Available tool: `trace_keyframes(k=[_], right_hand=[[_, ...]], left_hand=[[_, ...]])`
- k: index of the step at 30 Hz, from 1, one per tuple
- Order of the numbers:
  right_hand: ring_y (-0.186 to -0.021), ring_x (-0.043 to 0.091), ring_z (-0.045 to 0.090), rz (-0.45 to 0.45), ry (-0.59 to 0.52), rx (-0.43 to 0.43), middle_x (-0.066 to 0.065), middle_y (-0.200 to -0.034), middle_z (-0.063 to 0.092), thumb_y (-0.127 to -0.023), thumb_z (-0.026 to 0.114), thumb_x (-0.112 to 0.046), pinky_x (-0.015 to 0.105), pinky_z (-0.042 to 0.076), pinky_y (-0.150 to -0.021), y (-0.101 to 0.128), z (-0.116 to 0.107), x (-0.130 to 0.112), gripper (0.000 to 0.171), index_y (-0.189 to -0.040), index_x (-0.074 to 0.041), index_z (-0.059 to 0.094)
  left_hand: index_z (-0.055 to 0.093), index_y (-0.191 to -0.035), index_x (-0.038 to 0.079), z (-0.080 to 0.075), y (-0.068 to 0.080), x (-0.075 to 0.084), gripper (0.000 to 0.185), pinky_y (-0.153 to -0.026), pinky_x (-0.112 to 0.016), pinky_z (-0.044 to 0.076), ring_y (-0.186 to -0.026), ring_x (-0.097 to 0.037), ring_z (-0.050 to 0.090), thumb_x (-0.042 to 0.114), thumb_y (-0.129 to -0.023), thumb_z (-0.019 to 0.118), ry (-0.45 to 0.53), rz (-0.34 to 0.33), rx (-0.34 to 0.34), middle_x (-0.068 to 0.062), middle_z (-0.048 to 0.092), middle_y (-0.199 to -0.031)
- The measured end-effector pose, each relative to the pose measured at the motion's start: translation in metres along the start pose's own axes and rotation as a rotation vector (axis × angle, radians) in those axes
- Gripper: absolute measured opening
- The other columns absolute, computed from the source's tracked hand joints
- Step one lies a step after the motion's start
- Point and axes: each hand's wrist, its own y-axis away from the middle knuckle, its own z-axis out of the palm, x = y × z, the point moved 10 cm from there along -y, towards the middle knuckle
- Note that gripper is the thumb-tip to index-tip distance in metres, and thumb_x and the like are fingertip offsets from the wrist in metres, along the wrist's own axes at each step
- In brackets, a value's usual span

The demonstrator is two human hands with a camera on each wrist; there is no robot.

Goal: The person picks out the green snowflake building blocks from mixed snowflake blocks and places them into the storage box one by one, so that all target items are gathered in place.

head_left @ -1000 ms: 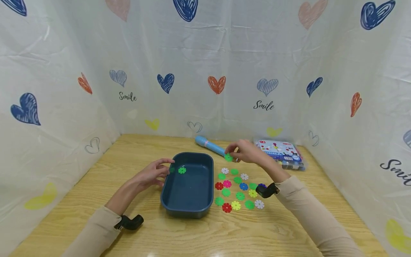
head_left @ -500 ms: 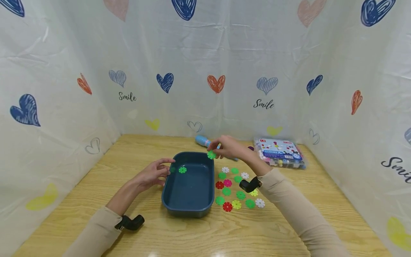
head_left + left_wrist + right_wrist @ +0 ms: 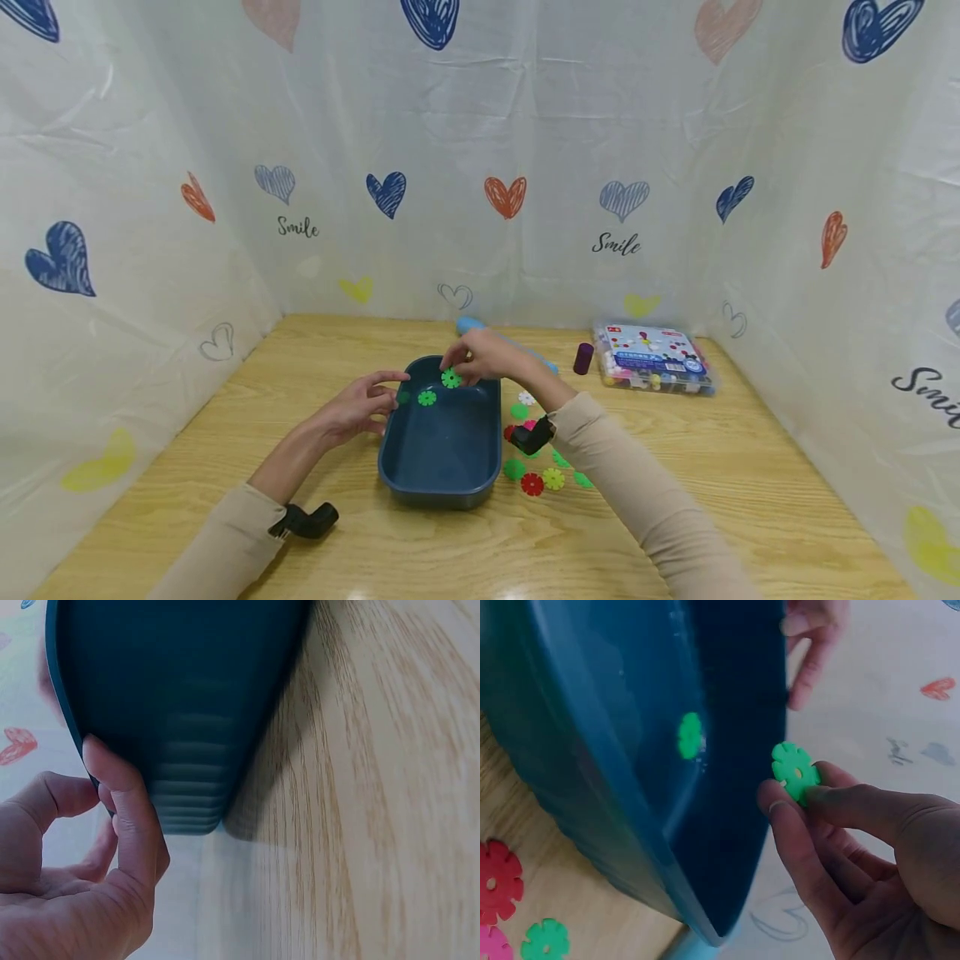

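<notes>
Head view, green disc (image 3: 451, 378) now over bin (image 3: 442, 487)

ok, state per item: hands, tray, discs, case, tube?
Right hand: pinches a green disc above the tray.
Left hand: fingers touch the tray's left rim.
Tray: upright on table, one green disc inside.
Loose discs: flat on table, right of tray.
Case: closed.
Blue tube: lying down.

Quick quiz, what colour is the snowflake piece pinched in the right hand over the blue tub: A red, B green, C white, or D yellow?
B: the right hand pinches a green snowflake piece between thumb and fingers above the blue tub, and the right wrist view shows the same green disc at the fingertips.
</notes>
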Motion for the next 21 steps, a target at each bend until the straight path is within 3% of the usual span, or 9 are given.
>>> trace_keyframes(k=[5, 11, 21], right_hand=[[-0.079, 0.026, 0.074, 0.082, -0.011, -0.016, 0.014, -0.097, 0.075, -0.095, 0.054, 0.0, 0.029, 0.06, -0.067, -0.01, 0.013, 0.006, 0.025, -0.113, -0.002, 0.07], [-0.085, 0.035, 0.073, 0.136, -0.131, -0.029, 0.019, -0.101, 0.073, -0.094, 0.056, 0.002, 0.042, 0.06, -0.076, -0.02, 0.024, 0.014, 0.025, -0.115, 0.002, 0.069], [-0.083, 0.032, 0.074, 0.186, -0.219, -0.111, 0.023, -0.103, 0.072, -0.091, 0.055, 0.008, 0.036, 0.061, -0.073, -0.035, 0.05, 0.02, 0.026, -0.113, 0.006, 0.068]], left_hand=[[0.031, -0.148, 0.006, 0.0, -0.001, -0.001, 0.046, -0.059, -0.025, 0.054, -0.085, -0.016, 0.059, 0.006, -0.103, 0.042, -0.009, -0.011, -0.002, -0.015, 0.055, -0.111], [0.028, -0.149, 0.006, 0.0, -0.001, 0.001, 0.048, -0.057, -0.025, 0.053, -0.08, -0.014, 0.057, 0.008, -0.104, 0.044, -0.007, -0.009, -0.015, -0.009, 0.054, -0.102], [0.027, -0.15, 0.008, 0.0, 0.0, 0.001, 0.051, -0.056, -0.025, 0.054, -0.08, -0.015, 0.058, 0.008, -0.103, 0.044, -0.017, -0.011, -0.017, -0.006, 0.053, -0.097]])
